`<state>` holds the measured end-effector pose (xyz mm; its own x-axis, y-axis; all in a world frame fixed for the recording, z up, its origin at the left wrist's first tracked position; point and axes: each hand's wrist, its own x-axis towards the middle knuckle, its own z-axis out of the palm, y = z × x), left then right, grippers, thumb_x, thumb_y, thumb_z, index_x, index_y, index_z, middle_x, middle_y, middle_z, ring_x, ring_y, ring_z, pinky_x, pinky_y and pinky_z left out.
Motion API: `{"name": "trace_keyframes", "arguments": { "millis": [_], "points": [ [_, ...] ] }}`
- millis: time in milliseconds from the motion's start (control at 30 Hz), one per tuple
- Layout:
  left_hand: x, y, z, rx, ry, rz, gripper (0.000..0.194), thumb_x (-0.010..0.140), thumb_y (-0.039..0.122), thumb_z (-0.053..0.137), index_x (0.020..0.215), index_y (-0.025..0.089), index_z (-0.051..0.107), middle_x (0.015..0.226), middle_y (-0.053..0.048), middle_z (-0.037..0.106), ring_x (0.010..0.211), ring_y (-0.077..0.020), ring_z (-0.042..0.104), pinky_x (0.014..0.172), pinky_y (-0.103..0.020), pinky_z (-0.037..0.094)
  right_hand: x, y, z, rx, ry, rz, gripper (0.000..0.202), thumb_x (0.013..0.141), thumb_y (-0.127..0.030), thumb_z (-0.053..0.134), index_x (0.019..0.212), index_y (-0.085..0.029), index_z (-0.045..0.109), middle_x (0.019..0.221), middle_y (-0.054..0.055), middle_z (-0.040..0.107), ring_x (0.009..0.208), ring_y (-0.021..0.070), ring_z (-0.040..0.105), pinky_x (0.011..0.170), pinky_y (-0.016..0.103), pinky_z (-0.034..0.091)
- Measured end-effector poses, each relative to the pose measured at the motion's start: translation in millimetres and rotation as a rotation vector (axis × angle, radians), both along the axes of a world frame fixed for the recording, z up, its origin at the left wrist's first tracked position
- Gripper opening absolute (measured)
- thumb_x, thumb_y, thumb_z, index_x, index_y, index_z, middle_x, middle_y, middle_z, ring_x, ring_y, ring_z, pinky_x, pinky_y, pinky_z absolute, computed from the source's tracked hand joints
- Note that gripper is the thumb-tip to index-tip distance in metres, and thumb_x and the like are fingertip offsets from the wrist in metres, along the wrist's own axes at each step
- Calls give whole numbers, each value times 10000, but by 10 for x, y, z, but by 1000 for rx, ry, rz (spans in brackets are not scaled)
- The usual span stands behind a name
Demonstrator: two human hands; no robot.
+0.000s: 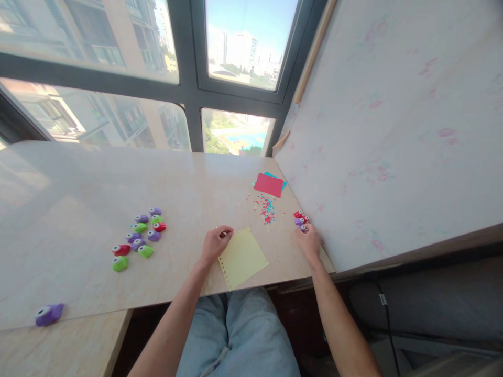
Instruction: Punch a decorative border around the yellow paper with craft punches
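My left hand rests by the upper left corner of a sheet of yellow paper with punched holes along its edges. Its fingers are curled closed, and what they hold, if anything, is hidden. At the right end of the counter, my right hand has its fingers on a purple craft punch. Just beyond it sit another purple craft punch and red craft punches, close to the wall.
Red and blue paper bits lie scattered below a red card stacked on a blue card. Several purple, green and red punches are grouped at left. A lone purple punch sits near the counter's front edge.
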<state>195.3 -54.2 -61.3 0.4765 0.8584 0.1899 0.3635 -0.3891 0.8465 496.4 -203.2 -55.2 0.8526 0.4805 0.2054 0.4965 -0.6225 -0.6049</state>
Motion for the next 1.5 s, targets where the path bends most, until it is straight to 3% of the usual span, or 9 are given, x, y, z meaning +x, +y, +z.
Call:
{"name": "trace_keyframes", "arguments": {
  "millis": [267, 467, 600, 767, 1000, 1233, 1500],
  "points": [
    [-5, 4, -3, 3, 28, -38, 162, 809, 261, 568, 830, 205, 718, 774, -28, 738, 639, -144, 640, 631, -248, 488, -104, -231, -39, -94, -134, 159, 415, 739, -309, 552, 1114, -194, 687, 860, 82, 639, 776, 236, 593, 716, 328, 446],
    [-18, -54, 5, 27, 59, -49, 155, 830, 264, 572, 854, 204, 713, 801, -36, 738, 677, -150, 654, 666, -257, 493, -335, -238, -5, -246, -144, 198, 423, 832, -422, 548, 1174, -204, 665, 986, 111, 599, 774, 234, 607, 639, 320, 437],
    [-22, -76, 10, 43, 78, -46, 152, 847, 286, 580, 864, 209, 710, 808, -34, 735, 685, -149, 655, 681, -260, 498, -485, -247, -88, -105, -186, 285, 397, 885, -385, 488, 1193, -184, 640, 1051, 125, 608, 866, 255, 613, 691, 348, 474],
    [-16, -94, 35, 42, 95, -54, 143, 829, 304, 622, 900, 217, 712, 824, -31, 735, 708, -150, 661, 692, -256, 502, -557, -175, -170, 137, -128, 557, 346, 903, -382, 501, 1154, -198, 653, 1081, 125, 663, 1039, 286, 575, 938, 469, 456],
    [-4, -78, -1, -29, 77, -57, 143, 824, 288, 627, 900, 219, 726, 792, -28, 734, 689, -140, 660, 672, -242, 509, -674, 141, -85, 207, 78, 864, 239, 872, -353, 592, 1064, -260, 699, 1059, 82, 714, 1020, 257, 621, 945, 472, 477],
    [-1, -88, 3, -75, 9, -24, 175, 820, 324, 625, 895, 202, 726, 780, -32, 730, 669, -133, 645, 642, -231, 506, -741, 390, -93, 219, 183, 929, 209, 851, -330, 605, 1019, -261, 709, 1047, 76, 718, 1017, 246, 634, 915, 452, 498],
    [11, -81, -2, -61, 12, -3, 149, 807, 280, 633, 884, 195, 728, 787, -31, 732, 674, -133, 642, 637, -228, 485, -722, 471, -134, 221, 214, 943, 196, 837, -300, 605, 1009, -258, 689, 1033, 73, 702, 995, 243, 627, 869, 420, 514]
  ]
}}
